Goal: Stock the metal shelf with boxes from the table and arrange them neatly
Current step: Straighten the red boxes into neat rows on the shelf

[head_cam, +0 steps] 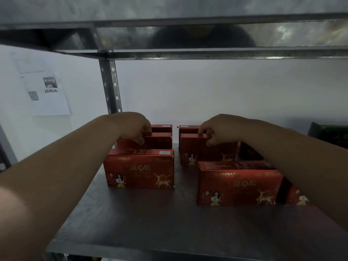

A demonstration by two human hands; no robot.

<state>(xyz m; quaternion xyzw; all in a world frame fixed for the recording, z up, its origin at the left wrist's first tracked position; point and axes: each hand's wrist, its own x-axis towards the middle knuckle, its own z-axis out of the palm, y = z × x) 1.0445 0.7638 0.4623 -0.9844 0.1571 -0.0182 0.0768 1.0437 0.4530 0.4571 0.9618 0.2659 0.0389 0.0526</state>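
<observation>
Both bare arms reach deep into a grey metal shelf (131, 219), where red rectangular cardboard boxes printed with gold deer stand upright in two rows running back towards a pale wall (207, 87). The left hand (134, 127) grips the top of the second red box in the left row (160, 141), just behind the front left box (140, 169), while the right hand (220, 129) pinches the top edge of the second red box in the right row (203, 151), behind the front right box (239, 184). A perforated steel upright (111, 87) rises at the back left, a printed paper sheet (47, 93) is stuck on the wall beside it, and a dark green box (329, 133) sits at the far right.
</observation>
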